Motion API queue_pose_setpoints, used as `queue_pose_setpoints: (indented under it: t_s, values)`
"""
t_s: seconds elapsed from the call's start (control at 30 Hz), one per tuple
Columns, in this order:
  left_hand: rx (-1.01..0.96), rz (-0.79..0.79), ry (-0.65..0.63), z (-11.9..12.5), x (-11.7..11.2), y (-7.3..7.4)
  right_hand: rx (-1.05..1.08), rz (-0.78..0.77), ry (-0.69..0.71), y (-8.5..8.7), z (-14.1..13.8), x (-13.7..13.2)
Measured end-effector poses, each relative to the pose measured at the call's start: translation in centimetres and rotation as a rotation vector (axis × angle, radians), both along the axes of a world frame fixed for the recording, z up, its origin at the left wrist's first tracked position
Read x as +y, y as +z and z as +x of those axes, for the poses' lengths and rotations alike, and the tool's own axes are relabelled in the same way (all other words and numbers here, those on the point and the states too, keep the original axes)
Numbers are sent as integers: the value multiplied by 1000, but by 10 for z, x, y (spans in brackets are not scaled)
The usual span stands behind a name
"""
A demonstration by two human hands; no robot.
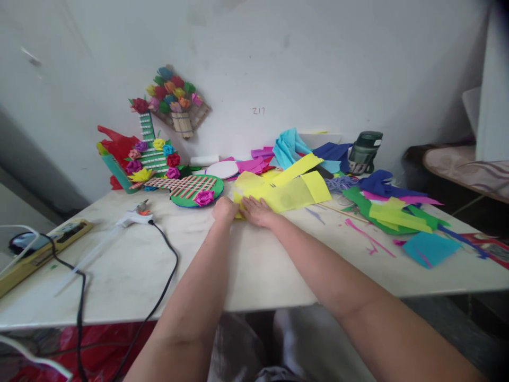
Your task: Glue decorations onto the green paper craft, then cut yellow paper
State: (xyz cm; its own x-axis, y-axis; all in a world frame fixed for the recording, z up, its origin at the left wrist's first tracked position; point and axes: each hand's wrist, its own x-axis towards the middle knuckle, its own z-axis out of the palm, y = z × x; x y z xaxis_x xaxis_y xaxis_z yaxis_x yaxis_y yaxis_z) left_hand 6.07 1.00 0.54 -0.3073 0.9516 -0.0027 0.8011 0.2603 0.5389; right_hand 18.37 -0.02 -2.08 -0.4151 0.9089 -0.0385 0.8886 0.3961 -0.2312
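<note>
- The yellow paper [292, 195] lies on the bench [270, 265], under the right hand [257, 212], which rests flat.
- The left hand [225, 209] is curled at the paper's end; whether it pinches, I cannot tell.
- Uneven pressing might crease the paper.
- A leftward slip might knock the guitar-shaped craft [194, 190].
</note>
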Motion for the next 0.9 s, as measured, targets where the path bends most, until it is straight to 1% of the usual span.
queue_pose_setpoints:
  t_s: [0.1, 0.27, 0.43, 0.57, 0.67, 0.77, 0.87, 0.9]
  values:
    - [41, -24, 11, -1, 0, 0, -27, -16, -19, 2, 10, 4]
    - [52, -31, -23, -3, -1, 0, -91, -31, -38, 4, 28, 12]
    - [49, -11, -38, -4, -1, -1, -110, -29, -3, 1, 38, 20]
    - [47, -25, -49, -4, -4, 1, -112, -42, -11, 0, 44, 23]
    - [47, -20, -47, -4, -4, 2, -110, -43, -10, 1, 46, 22]
    - [28, 9, -43, -8, 0, -1, -112, -40, -11, 2, 42, 17]
    - [-57, 65, -53, -15, 10, -8, -100, -16, -12, 1, 33, 12]
    - [-102, 80, -37, -18, 14, -10, -94, -9, -14, 1, 30, 11]
